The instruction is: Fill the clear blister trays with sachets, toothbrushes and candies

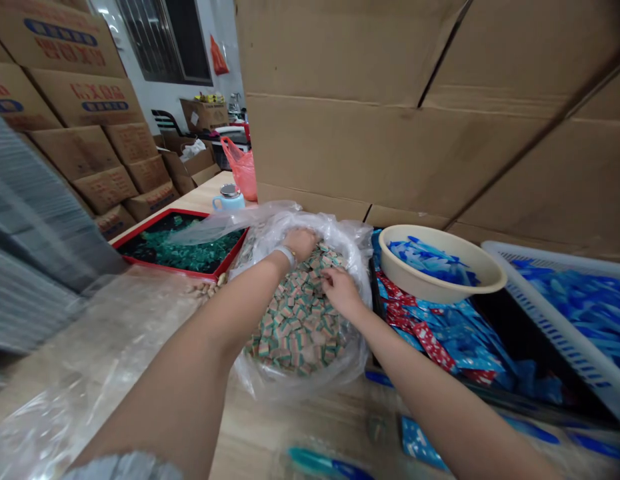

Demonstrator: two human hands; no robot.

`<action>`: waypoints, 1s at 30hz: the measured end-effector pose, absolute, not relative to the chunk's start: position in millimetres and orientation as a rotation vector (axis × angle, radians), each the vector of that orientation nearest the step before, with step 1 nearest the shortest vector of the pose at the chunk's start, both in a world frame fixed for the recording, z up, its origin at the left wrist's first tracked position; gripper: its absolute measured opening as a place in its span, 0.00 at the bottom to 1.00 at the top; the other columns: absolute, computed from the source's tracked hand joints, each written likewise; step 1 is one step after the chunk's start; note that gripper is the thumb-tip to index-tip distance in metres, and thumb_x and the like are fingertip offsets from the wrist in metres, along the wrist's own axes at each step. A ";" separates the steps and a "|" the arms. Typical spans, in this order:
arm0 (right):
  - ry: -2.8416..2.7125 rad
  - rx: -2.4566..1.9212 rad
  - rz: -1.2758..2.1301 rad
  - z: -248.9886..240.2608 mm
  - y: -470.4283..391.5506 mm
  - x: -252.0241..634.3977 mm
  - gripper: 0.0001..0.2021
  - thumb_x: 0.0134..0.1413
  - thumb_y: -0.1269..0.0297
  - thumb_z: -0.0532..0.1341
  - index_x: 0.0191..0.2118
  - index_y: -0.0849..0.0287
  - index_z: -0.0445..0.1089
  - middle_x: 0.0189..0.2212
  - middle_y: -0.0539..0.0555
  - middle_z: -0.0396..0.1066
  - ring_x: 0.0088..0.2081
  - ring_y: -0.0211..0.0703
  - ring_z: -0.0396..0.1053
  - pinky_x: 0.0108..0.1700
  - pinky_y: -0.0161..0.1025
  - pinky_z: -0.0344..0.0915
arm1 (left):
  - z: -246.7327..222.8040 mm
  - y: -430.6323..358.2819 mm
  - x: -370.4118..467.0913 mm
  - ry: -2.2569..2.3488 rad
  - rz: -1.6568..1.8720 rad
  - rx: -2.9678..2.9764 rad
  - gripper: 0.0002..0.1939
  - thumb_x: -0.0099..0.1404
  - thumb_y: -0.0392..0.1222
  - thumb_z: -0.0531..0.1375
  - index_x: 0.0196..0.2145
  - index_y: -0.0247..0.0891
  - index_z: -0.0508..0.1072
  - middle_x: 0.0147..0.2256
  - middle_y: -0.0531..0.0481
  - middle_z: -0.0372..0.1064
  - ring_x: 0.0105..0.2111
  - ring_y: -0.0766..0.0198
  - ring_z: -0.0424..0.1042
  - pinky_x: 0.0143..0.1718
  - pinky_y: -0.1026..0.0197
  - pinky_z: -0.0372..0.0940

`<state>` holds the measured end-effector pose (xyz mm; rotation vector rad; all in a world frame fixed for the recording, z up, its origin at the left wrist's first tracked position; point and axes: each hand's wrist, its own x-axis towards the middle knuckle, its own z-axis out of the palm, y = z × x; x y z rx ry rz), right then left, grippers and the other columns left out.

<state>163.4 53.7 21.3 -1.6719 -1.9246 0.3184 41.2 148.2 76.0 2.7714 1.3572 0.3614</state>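
Small square pieces with pink and green stripes fill a clear plastic bag, its mouth spread wide. My left hand, with a light band at the wrist, reaches into the far side of the pile. Its fingers curl downward, and their tips are hidden. Nearer the right side, my right hand touches the pieces with thumb and fingers drawn together. Whether a piece is between them is too small to tell.
Left of the bag stands a red-rimmed tray of green pieces. To the right are a cream basin of blue packets, a white basket and red and blue packets. A cardboard wall rises behind; a blue cup stands back left.
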 end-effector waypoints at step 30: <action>-1.893 -1.384 0.675 -14.9 -54.4 149.0 0.11 0.45 0.74 0.52 0.34 0.59 0.69 0.30 0.54 0.67 0.33 0.39 0.64 0.36 0.37 0.61 | -2.6 -33.2 -15.1 1.174 0.742 1.971 0.10 0.53 0.32 0.55 0.35 0.36 0.69 0.33 0.50 0.68 0.34 0.65 0.66 0.39 0.62 0.61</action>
